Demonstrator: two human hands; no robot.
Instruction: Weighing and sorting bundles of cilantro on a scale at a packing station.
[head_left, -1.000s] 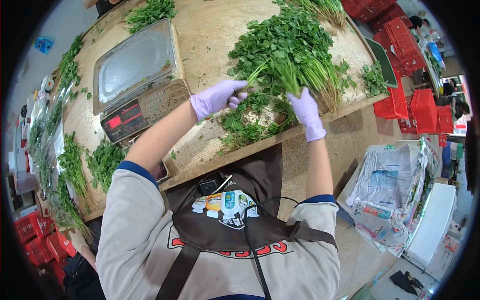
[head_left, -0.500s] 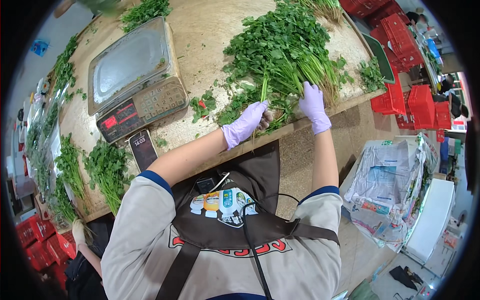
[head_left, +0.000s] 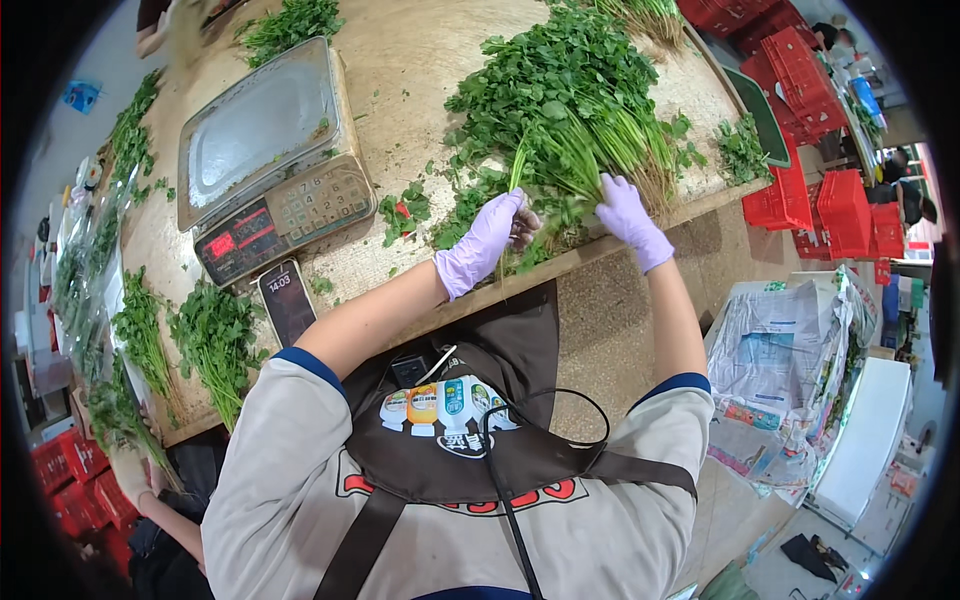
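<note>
A large heap of leafy green herbs that look like coriander [head_left: 555, 85] lies on the wooden table, its pale stems and brown roots toward me. In a purple glove, my left hand [head_left: 488, 243] is closed round a thin coriander stalk [head_left: 517, 165] held upright at the heap's near side. My right hand [head_left: 634, 224], gloved alike, has its fingertips closed on stems at the heap's root end; the grip is partly hidden. Loose trimmings [head_left: 462, 222] lie beside my left hand, and some greenery between the hands is blurred.
A scale [head_left: 262, 140] stands at the left, with a phone [head_left: 287, 303] against its near edge. Smaller bunches [head_left: 215, 335] lie farther left. Red crates [head_left: 842, 212] and a paper-lined box [head_left: 770, 370] are at right. Co-workers' hands [head_left: 130, 470] show at the left.
My left hand has shifted slightly left with the stalk. My right hand has drawn slightly down. At lower left a co-worker's gloved hand has moved left; another person's arm now shows at upper left.
</note>
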